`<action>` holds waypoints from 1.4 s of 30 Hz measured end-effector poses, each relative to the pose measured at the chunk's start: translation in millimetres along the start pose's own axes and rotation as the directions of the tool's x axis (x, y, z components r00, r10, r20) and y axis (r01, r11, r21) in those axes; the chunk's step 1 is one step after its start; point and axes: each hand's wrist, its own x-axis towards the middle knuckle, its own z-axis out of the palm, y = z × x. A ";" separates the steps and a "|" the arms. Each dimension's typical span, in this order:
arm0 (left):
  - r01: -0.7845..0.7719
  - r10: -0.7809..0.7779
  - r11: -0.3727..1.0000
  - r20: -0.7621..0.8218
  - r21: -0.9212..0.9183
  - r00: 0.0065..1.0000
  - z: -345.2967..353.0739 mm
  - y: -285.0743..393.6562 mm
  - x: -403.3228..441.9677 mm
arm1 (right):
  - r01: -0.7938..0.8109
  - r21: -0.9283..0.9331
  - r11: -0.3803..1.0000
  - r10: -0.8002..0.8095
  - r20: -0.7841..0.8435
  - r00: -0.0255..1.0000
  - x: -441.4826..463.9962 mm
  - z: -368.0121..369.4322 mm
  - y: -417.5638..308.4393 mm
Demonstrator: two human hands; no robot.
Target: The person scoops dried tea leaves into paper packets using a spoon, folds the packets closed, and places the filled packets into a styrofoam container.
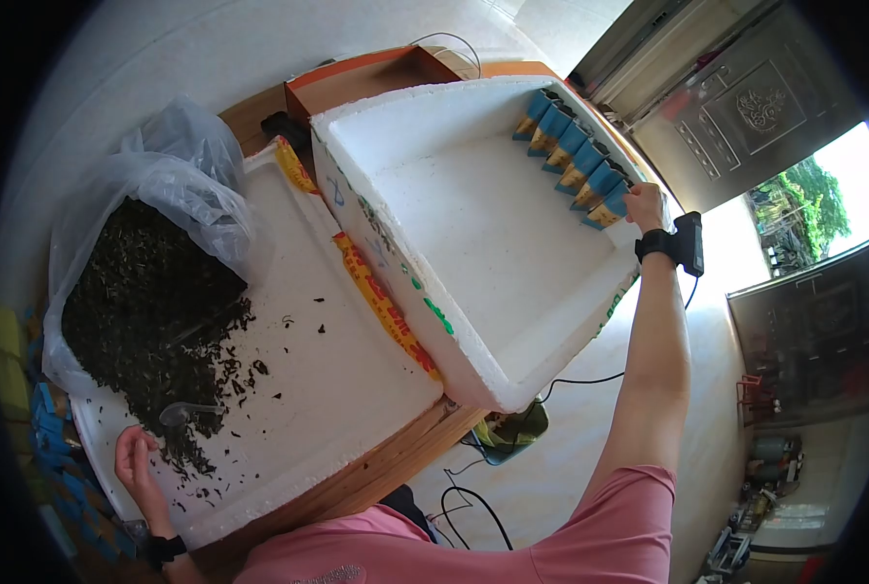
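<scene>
My right hand (646,206) is closed on the top of a small blue-and-tan packet (608,208) at the near end of a row in the white foam box (454,224). The other packets (571,161) in that row stand upright along the box's far right wall, dark filling showing at their tops. My left hand (137,463) is over the edge of a white foam lid (298,409), fingers loosely bent, nothing visible in them. Close to it, a clear plastic spoon (187,413) lies on dark, dried, leaf-like material (152,302) spilling from a clear plastic bag (196,185).
Several blue and yellow packets (55,438) are at the far left beside the lid. An orange box (366,83) sits behind the foam box, on the wooden table (396,453). A black cable (585,379) runs below the foam box. An open doorway is at the right.
</scene>
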 end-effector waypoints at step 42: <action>-0.286 0.347 0.891 -0.123 0.354 0.930 -73.0 14.8 -97.0 | 0.723 0.661 0.201 -0.980 0.135 0.149 -429.8 -29.5 -324.2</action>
